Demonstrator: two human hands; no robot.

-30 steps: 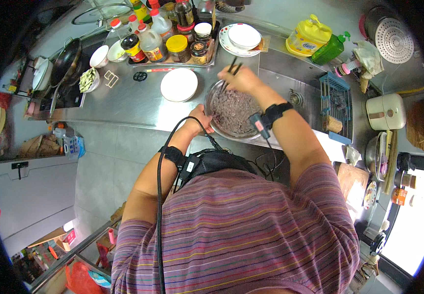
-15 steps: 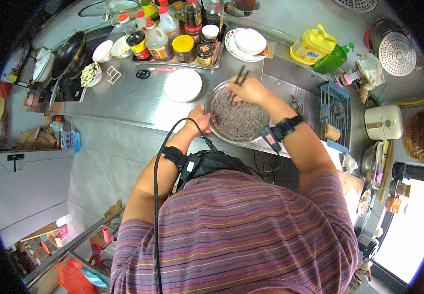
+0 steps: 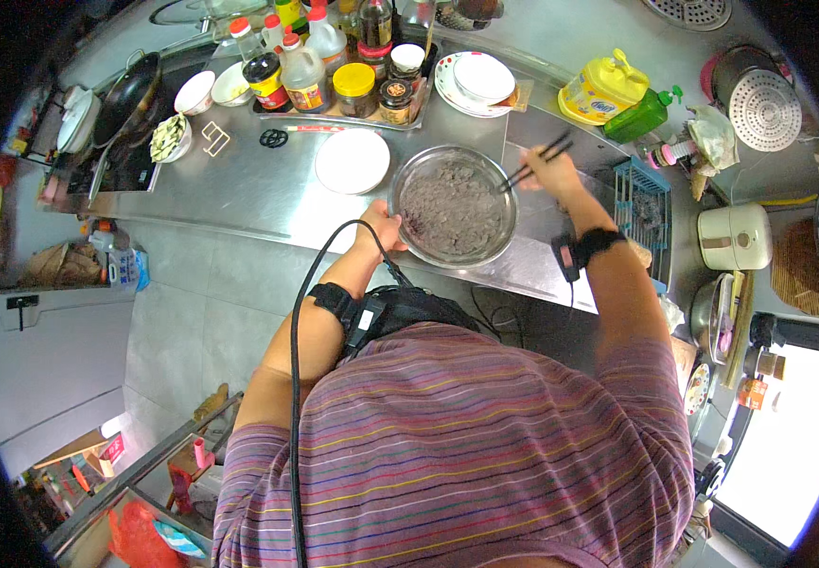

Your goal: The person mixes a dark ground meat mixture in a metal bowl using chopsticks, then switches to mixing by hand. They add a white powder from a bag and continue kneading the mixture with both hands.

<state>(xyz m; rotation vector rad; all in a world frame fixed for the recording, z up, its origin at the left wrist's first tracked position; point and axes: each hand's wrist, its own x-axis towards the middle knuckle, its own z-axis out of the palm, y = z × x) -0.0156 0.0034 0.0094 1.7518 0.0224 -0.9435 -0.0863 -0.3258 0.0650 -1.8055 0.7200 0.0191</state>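
Observation:
A round steel bowl [image 3: 512,220] rests on the metal counter, holding a greyish-brown, lumpy mixture [image 3: 455,210] that looks like minced meat. My left hand [image 3: 383,225] grips the bowl by its left rim, fingers closed over the edge. To the right of the bowl, my right hand [image 3: 551,174] is closed around a pair of dark chopsticks [image 3: 555,150]. Their tips reach the bowl's right rim, above the mixture or just touching the edge; I cannot tell which. A white plate [image 3: 352,162] lies just left of the bowl.
Sauce bottles and jars crowd a tray [image 3: 338,123] behind the plate. A sink with a blue rack [image 3: 643,213] is at the right, near yellow [image 3: 604,87] and green bottles [image 3: 638,115]. A bowl of cut vegetables [image 3: 171,139] and a wok [image 3: 130,99] stand left. A black cable [image 3: 298,379] hangs by my left arm.
My right hand has moved right with the chopsticks, from over the mixture to beyond the bowl's right rim. My left hand stays on the bowl's rim.

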